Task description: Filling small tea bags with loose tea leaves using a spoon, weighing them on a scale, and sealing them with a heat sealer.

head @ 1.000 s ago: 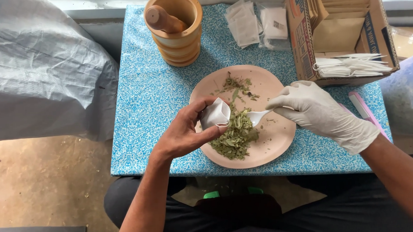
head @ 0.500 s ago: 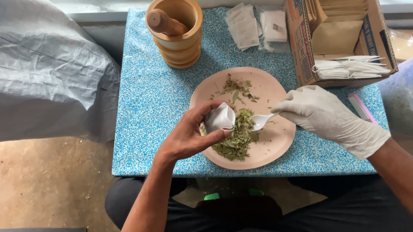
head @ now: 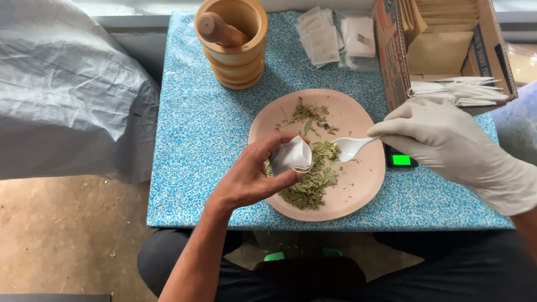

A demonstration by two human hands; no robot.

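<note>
**Two hands, one small bag held open and a spoon drawn back**

From the head view, my left hand (head: 251, 178) holds a small white bag (head: 291, 155) over the near side of the pink plate (head: 365, 186), fingers curled narrow around it, its mouth turned toward the spoon. A second ago the bag sat lower, pressed close to the heap of dried green leaves (head: 311, 179); now it is lifted slightly and tilted.

My gloved right hand (head: 453, 144) pinches the handle of a white plastic spoon (head: 350, 147), whose bowl now hangs just beside the bag's mouth, over the leaves. I judge a scoop has gone in, or is about to; I cannot see inside the bag.

Behind the plate stand a wooden mortar and pestle (head: 232, 39), flat empty bags (head: 335, 38) and a cardboard box (head: 443, 38).
</note>
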